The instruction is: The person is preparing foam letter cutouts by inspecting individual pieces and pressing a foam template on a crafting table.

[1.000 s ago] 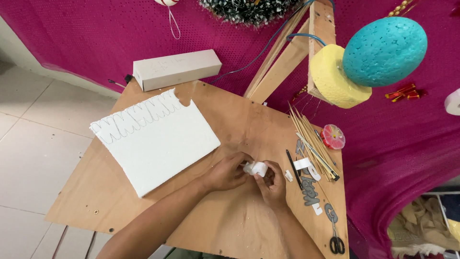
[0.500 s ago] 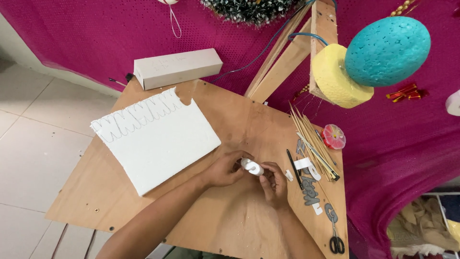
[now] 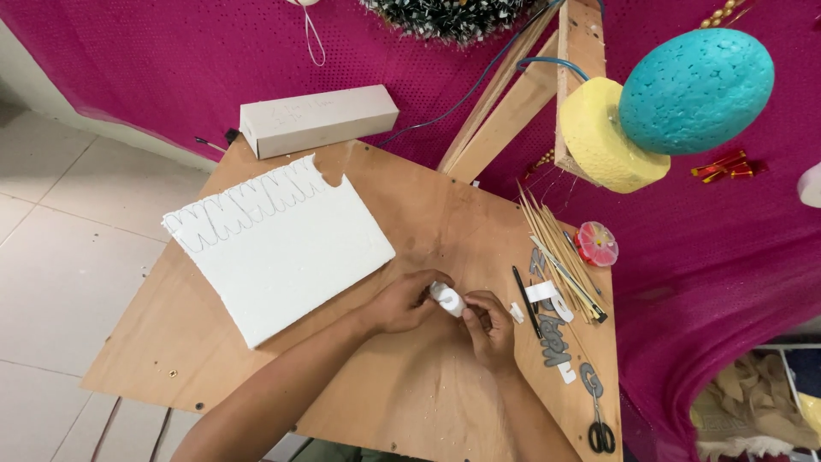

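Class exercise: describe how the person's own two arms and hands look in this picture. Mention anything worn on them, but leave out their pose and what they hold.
Both arms are bare from the bottom edge of the picture up to the hands: no sleeves show. The left hand and right hand wear no gloves. No watch, bracelet or ring can be made out.

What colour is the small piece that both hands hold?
White. The small piece, between the left hand and right hand, shows best in the head view.

Small white piece (image 3: 448,299) partly hidden by fingers (image 3: 428,289); scissors (image 3: 599,419) handles cut off at btm edge.
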